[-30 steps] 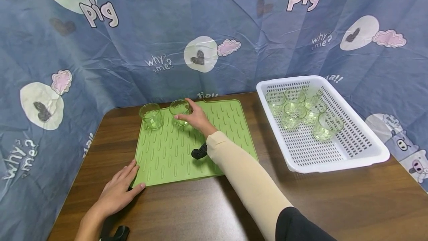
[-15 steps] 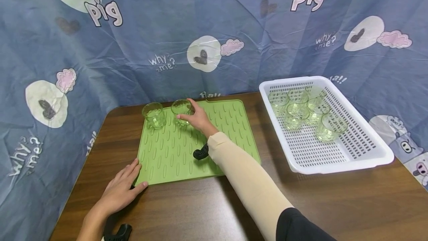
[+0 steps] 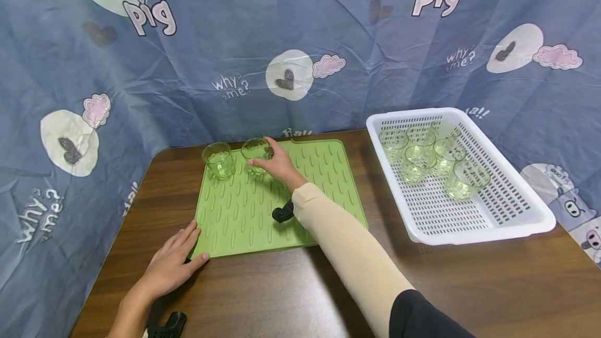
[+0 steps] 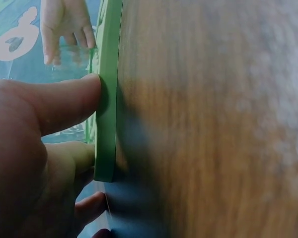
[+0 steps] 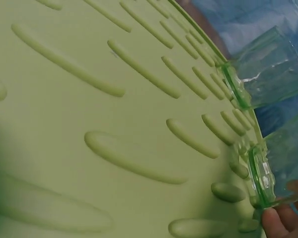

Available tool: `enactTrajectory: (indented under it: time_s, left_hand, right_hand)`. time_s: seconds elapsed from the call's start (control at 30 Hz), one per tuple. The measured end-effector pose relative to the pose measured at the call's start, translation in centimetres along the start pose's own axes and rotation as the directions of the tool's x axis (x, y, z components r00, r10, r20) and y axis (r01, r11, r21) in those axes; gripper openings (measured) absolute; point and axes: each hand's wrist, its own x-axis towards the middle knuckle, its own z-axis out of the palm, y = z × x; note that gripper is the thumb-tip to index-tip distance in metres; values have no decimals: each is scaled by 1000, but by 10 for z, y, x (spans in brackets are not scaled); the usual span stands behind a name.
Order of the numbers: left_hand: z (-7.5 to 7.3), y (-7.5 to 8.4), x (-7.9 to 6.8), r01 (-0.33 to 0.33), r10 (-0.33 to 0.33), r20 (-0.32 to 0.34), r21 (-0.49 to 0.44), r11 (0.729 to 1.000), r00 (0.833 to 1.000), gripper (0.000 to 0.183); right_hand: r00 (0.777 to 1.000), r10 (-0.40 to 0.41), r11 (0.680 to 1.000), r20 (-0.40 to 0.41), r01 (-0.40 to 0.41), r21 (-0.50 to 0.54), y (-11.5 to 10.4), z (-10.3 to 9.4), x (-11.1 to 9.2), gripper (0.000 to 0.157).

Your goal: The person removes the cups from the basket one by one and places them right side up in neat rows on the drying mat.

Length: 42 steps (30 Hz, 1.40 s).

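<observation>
My right hand [image 3: 280,167] grips a clear green-tinted glass [image 3: 253,151] from its right side, thumb in front and fingers behind. The glass stands upright at the back of a ridged green mat [image 3: 253,223]. To its left, apart from it, a second glass [image 3: 219,164] stands at the mat's back left corner. In the right wrist view, the base of the held glass [image 5: 280,163] meets the mat, and my fingertips [image 5: 273,223] show beside it. My left hand [image 3: 171,262] rests at the mat's front left corner, fingers extended, its thumb [image 4: 72,104] touching the mat's edge.
A white perforated basket [image 3: 408,218] stands on the wooden table [image 3: 263,296] to the right of the mat. Several similar glasses [image 3: 465,179] stand in its back and left part. A blue printed cloth [image 3: 197,40] hangs behind the table.
The head view has shifted slightly, so the whole scene sits a little farther right. Both hands and the glasses keep their places on the mat.
</observation>
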Motion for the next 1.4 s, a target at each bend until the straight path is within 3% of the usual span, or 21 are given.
enactTrajectory:
  time_s: [0.37, 0.57, 0.9, 1.07, 1.2, 1.4]
  left_hand:
    - [0, -1, 1, -6, 6, -5, 16, 1000, 1000, 81]
    - [0, 0, 2, -6, 6, -14, 25, 1000, 1000, 81]
    - [1, -3, 3, -15, 15, -2, 25, 1000, 1000, 81]
    - [0, -4, 1, -13, 14, -8, 27, 1000, 1000, 81]
    - [1, -3, 2, -15, 15, -8, 28, 1000, 1000, 81]
    - [1, -2, 3, -16, 17, -5, 22, 1000, 1000, 81]
  right_hand:
    - [1000, 0, 989, -1, 0, -149, -5, -3, -3, 95]
    - [998, -52, 976, -33, 44, -214, -7, -8, -5, 100]
    - [983, -145, 949, -109, 107, -298, -20, -20, -21, 88]
    - [965, -200, 942, -170, 141, -306, -32, -22, -36, 78]
    - [944, -258, 911, -206, 167, -377, -41, -23, -51, 69]
    - [905, -393, 859, -160, 300, -416, -55, -31, -77, 61]
